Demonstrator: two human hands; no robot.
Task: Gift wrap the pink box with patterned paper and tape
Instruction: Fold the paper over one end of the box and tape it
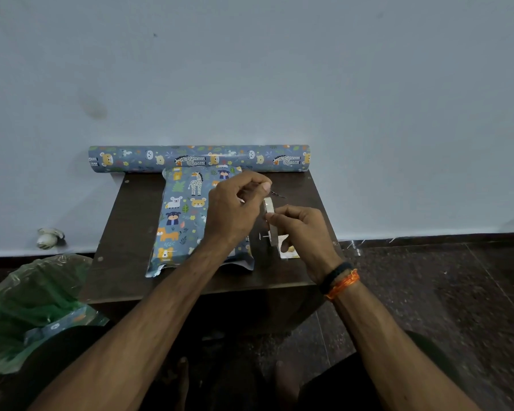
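A flat box wrapped in blue animal-print paper [184, 221] lies on the dark wooden table [125, 232]; the matching paper roll [199, 158] lies along the table's far edge; a clear tape roll [270, 223] stands upright just right of the box.

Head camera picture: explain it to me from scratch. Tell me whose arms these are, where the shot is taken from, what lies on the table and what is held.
There is no machine here. A camera worn on a person's head looks forward and down, so the two arms are the wearer's own. On the small dark table lies a box wrapped in animal-patterned paper, its near end not yet folded shut. Behind it, against the wall, lies the paper roll. The right hand, with wristbands, holds a tape roll. The left hand pinches something thin above it, probably the tape's free end. A green plastic bag sits on the floor at the left.
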